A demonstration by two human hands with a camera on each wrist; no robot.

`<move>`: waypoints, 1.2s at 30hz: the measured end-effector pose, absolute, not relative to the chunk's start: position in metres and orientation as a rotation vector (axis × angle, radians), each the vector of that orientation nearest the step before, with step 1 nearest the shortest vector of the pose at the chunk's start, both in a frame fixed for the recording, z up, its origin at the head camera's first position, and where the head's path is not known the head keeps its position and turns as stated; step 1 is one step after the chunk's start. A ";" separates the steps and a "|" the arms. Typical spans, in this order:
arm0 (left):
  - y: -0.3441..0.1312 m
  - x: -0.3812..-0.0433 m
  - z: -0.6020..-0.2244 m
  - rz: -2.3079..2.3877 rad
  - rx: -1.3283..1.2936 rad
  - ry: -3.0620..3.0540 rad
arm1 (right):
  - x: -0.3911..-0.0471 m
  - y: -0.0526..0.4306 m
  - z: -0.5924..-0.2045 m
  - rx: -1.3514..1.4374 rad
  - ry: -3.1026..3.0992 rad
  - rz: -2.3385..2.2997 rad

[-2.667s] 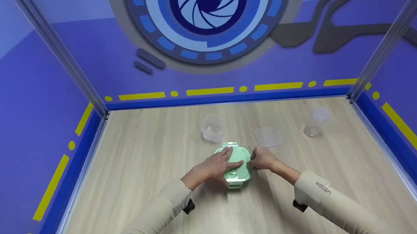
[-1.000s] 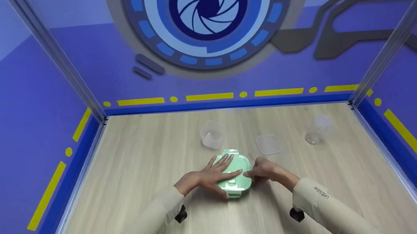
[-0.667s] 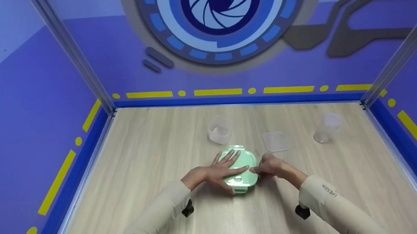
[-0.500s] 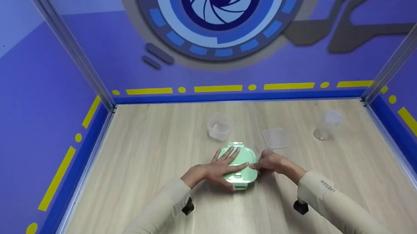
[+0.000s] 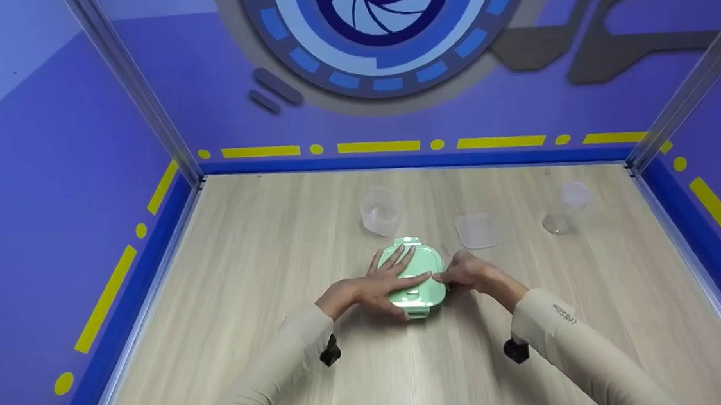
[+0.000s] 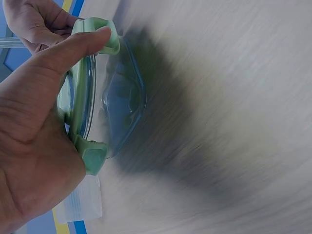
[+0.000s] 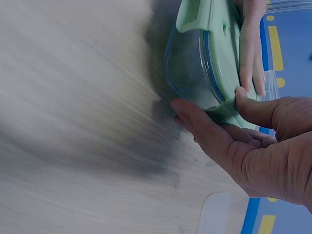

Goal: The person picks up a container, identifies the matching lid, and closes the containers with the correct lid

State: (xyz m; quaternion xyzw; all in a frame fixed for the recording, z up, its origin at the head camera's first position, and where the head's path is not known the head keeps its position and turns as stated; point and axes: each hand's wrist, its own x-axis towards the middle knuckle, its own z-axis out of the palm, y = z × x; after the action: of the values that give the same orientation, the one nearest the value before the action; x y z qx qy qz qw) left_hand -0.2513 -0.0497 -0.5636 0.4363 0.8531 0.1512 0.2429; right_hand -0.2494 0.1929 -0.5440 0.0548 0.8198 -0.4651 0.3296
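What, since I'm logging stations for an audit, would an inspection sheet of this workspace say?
Surface: pale wood-grain table.
Job's things: green lid on a clear box; whether its latches are locked, cannot tell.
Clutter: toward the back, an open tub, a flat lid and a clear vessel.
Hands: left hand rests on the green lid, fingers spread; right hand grips its right edge.
Cables: nothing seen.
Surroundings: blue walls, yellow marks, metal posts at the corners.

Printed blue panels (image 5: 176,69) and metal corner posts (image 5: 136,88) suggest a workstation booth (image 5: 273,235).
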 end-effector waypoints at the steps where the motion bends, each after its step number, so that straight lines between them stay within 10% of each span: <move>1: -0.050 -0.251 -0.564 0.413 1.193 2.338 | -0.250 0.192 -0.544 0.151 2.151 -1.210; 36: -0.048 -0.241 -0.569 0.470 1.157 2.432 | -0.264 0.210 -0.564 0.125 1.702 -1.424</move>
State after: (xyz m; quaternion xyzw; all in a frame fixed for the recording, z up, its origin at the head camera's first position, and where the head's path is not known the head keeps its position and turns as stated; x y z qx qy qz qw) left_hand -0.2412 -0.0485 -0.5693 0.4144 0.8712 0.1682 0.2024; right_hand -0.2643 0.2101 -0.5639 0.0504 0.6864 -0.5742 0.4434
